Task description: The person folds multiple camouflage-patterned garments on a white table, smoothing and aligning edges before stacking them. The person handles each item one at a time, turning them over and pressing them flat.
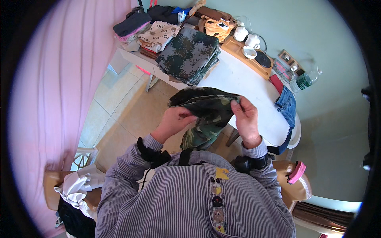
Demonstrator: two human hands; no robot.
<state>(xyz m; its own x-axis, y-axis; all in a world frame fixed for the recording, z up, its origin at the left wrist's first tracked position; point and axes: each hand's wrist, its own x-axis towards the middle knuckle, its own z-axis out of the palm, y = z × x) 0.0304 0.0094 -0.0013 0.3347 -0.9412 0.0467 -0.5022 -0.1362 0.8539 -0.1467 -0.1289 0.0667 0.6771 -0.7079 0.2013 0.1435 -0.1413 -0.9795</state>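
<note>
A camouflage garment (205, 119) hangs between my two hands, its wide opening with a pale stitched edge facing up. My left hand (175, 120) grips the left side of that opening, fingers partly hidden by the cloth. At the right end of the edge, my right hand (245, 114) pinches the fabric between thumb and fingers. The lower part of the garment drops down in front of my striped shirt. Beyond it, a stack of folded digital-camouflage clothes (190, 53) lies on the white table (238, 80).
More folded clothes (159, 34) are piled at the table's far left. A wooden tea tray (232, 46) holds white teaware. Along the wall side stand a plastic bottle (305, 80) and blue jeans (286, 105). Brown chair arms (293, 181) flank me; white cloth (79, 189) drapes the left one.
</note>
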